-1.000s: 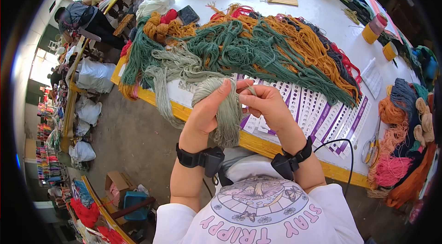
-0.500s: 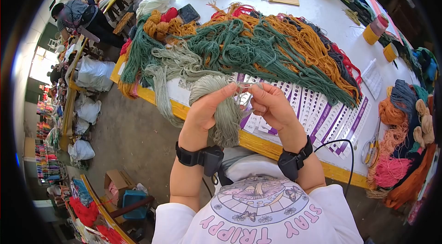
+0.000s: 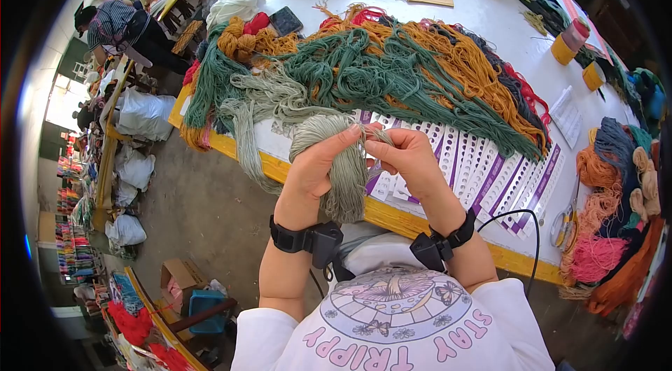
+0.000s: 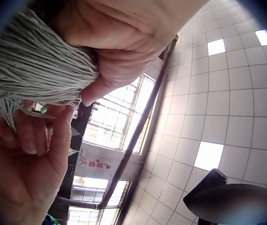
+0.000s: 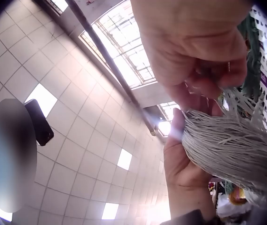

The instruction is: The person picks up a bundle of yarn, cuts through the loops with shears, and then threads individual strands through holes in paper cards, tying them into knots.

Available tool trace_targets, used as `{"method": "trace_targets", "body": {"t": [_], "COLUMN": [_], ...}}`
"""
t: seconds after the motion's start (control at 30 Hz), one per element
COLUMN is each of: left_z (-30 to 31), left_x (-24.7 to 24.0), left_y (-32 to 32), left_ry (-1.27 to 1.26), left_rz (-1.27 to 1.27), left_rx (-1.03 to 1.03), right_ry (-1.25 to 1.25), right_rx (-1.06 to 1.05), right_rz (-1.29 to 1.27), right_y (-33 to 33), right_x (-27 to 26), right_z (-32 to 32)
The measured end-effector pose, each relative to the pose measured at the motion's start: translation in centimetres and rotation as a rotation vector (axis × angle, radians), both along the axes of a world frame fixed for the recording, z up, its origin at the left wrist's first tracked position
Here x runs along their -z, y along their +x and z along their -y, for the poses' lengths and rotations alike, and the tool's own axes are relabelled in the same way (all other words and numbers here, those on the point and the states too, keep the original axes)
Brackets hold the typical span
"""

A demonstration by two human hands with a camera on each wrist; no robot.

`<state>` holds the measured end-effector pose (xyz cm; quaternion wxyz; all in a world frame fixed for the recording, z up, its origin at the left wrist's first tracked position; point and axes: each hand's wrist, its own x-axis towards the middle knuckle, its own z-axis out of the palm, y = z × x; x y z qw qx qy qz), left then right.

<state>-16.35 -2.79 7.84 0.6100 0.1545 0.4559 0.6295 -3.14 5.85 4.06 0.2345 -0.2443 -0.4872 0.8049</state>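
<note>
In the head view a grey-green yarn skein [image 3: 346, 185] hangs over my left hand [image 3: 313, 166], which grips it with the thumb lying along its right side. My right hand [image 3: 413, 159] is just to the right and pinches a few thin strands [image 3: 381, 136] drawn from the skein's top. The right wrist view has the skein [image 5: 227, 147] bunched tightly by the left thumb, with loose ends at the right fingers [image 5: 204, 86]. Most of the left fingers are hidden behind the yarn in the head view.
Tangled green yarn [image 3: 350, 66] and mustard yarn [image 3: 483, 70] cover the table's middle. Purple-and-white punched cards [image 3: 500, 192] lie along the near side. Scissors [image 3: 562, 227] rest at the right beside more skeins [image 3: 598, 259]. A black cable [image 3: 535, 245] loops past the yellow table edge.
The right hand turned its knuckles up and came near the left thumb, then rotated back and lowered slightly, still with strands in its fingers. The left hand keeps its grip on the skein.
</note>
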Motion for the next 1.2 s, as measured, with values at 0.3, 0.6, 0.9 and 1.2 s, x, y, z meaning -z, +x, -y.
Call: {"method": "trace_targets", "body": {"t": [0.3, 0.6, 0.9, 1.2], "left_z": [0.1, 0.0, -0.1, 0.0], "left_x": [0.4, 0.2, 0.6, 1.1], "left_y": [-0.3, 0.1, -0.1, -0.5], "left_ry": [0.004, 0.001, -0.013, -0.008], "left_rz": [0.001, -0.124, -0.084, -0.04], "left_rx": [-0.015, -0.025, -0.008, -0.064], "right_ry": [-0.152, -0.197, 0.038, -0.11], "right_rx": [0.038, 0.016, 0.052, 0.062], "right_rz": [-0.123, -0.156, 0.01, -0.074], "right_y": [0.0, 0.0, -0.3, -0.5], "right_x": [0.1, 0.8, -0.2, 0.9], "right_z": [-0.1, -0.3, 0.5, 0.3]}}
